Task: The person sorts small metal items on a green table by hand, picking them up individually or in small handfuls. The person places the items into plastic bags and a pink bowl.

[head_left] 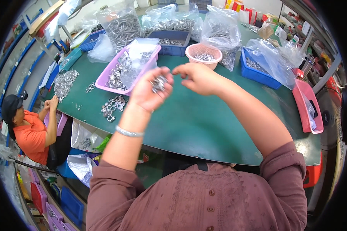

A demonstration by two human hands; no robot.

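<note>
My left hand is turned palm up over the table, fingers curled around a small heap of silvery metal parts; their exact kind is blurred. Just to its right, my right hand hovers palm down. Its index finger points toward the left fingertips, with a gap below it to the thumb, and I see nothing between them. Left of my left wrist, a loose pile of ring-shaped metal pieces lies on the green table. Behind it stands a lilac tray of similar rings, partly covered by clear plastic.
A pink basket, blue bins and clear bags of metal rings line the far side. At right sits a pink tray. A person in an orange top works at the left beside a heap of small metal parts.
</note>
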